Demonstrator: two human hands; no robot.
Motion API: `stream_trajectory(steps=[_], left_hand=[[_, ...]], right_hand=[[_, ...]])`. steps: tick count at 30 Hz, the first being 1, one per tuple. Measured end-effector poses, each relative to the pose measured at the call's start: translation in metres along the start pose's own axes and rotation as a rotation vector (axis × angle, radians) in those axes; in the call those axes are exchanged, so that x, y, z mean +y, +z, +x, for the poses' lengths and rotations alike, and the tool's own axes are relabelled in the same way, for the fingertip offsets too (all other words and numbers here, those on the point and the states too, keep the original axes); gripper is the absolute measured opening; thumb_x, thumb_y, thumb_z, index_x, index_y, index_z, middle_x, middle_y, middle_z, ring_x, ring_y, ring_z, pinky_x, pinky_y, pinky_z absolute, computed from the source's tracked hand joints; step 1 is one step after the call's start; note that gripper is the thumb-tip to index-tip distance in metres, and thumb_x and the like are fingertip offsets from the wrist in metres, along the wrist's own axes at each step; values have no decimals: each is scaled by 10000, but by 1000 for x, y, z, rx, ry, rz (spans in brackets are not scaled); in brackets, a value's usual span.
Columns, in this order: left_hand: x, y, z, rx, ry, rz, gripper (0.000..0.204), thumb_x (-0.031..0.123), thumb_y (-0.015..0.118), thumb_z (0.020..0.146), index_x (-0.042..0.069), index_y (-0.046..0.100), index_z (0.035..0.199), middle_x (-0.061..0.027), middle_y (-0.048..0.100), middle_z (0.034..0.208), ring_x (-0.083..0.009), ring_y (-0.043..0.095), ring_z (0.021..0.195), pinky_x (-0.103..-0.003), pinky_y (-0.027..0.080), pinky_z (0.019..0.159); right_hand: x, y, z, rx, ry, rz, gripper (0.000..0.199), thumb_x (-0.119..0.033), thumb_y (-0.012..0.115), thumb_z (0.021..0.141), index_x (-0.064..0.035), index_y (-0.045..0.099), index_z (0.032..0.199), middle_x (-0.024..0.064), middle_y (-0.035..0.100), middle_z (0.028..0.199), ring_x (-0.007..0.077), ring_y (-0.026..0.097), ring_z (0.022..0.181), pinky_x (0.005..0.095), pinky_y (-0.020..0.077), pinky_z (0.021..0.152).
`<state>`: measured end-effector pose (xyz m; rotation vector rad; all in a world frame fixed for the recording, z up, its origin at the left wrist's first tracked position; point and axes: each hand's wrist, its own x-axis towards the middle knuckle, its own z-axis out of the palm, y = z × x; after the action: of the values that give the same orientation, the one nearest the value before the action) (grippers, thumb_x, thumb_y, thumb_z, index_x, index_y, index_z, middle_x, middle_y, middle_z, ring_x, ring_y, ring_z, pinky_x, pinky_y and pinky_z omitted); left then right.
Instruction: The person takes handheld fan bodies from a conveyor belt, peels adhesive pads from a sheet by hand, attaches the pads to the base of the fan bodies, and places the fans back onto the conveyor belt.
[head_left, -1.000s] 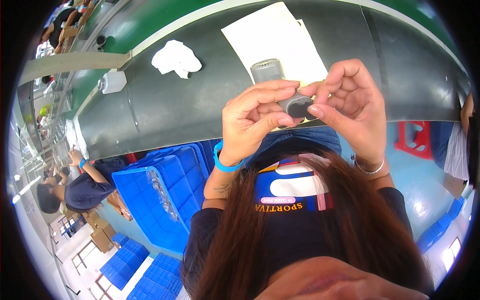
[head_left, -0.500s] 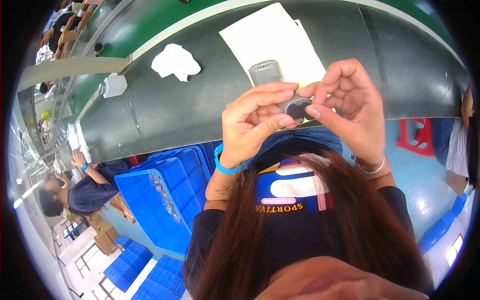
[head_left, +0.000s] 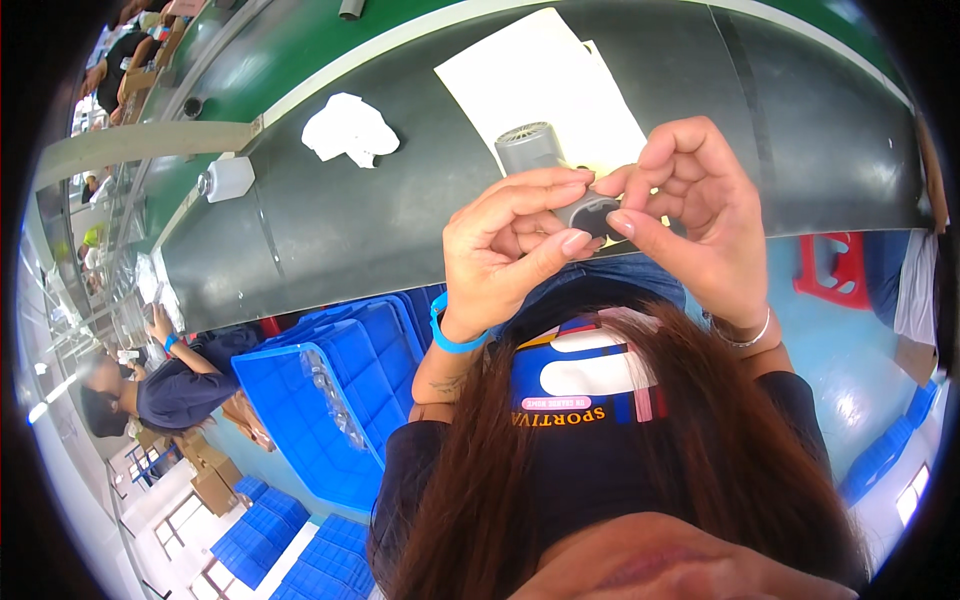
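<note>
My left hand (head_left: 505, 235) is closed around a small grey rounded piece (head_left: 592, 214) with a dark round end, gripping it between thumb and fingers. My right hand (head_left: 695, 195) pinches the same piece at its right rim with thumb and index finger, the other fingers curled. Just beyond the left fingers is a grey cylinder (head_left: 530, 148) with a slotted vent on its round end. Fingers hide its lower part, so I cannot tell whether it joins the piece I hold.
Pale yellow sheets (head_left: 540, 75) lie on the dark work surface (head_left: 400, 220). A crumpled white cloth (head_left: 350, 130) and a white bottle (head_left: 228, 178) are to the left. Blue crates (head_left: 320, 400) stand below the table edge, near a co-worker (head_left: 180, 390). A red stool (head_left: 832, 270) is at right.
My hands stay nearly still on the grey piece, with only a slight shift. A grey cylindrical thing has come into view on the green surface at the top.
</note>
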<state>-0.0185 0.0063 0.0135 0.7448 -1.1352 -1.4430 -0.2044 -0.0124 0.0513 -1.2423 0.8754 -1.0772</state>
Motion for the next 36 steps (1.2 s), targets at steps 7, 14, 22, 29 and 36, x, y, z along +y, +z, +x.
stream_trajectory(steps=[7, 14, 22, 29, 36], left_hand=[[-2, 2, -2, 20, 2, 13, 313, -129, 647, 781, -82, 608, 1088, -222, 568, 1185, -239, 668, 907, -310, 589, 768], [-5, 5, 0, 17, 6, 13, 311, -128, 653, 775, -80, 613, 1080, -217, 577, 1172, -231, 672, 893, -301, 590, 756], [3, -4, 1, 48, 39, 35, 295, -119, 627, 796, -83, 601, 1088, -207, 577, 1174, -226, 656, 941, -304, 589, 768], [15, -18, -3, 75, -12, 134, 248, -55, 590, 838, -53, 607, 1085, -151, 579, 1136, -170, 605, 931, -258, 555, 692], [20, -23, 1, 128, 73, 382, 233, -116, 674, 745, -17, 581, 934, -106, 568, 1028, -161, 574, 957, -246, 495, 771]], right_hand=[[-2, 1, -1, 7, -4, -51, 364, 112, 642, 762, -23, 466, 1051, 49, 583, 868, 137, 622, 911, 245, 516, 769], [-5, 0, -1, 13, -3, -112, 373, 101, 645, 762, -21, 468, 1067, 46, 584, 856, 126, 616, 910, 233, 511, 763], [-5, -1, 10, -6, -189, -536, 386, 65, 666, 748, -22, 502, 1086, 73, 594, 940, 148, 615, 886, 243, 479, 789], [21, 10, 36, -320, -130, -523, 402, 39, 626, 758, -52, 561, 1145, 118, 595, 1057, 238, 617, 839, 351, 504, 713], [36, 24, 56, -527, -383, -893, 320, 0, 605, 748, -40, 511, 1051, 101, 566, 970, 326, 613, 784, 416, 497, 622]])
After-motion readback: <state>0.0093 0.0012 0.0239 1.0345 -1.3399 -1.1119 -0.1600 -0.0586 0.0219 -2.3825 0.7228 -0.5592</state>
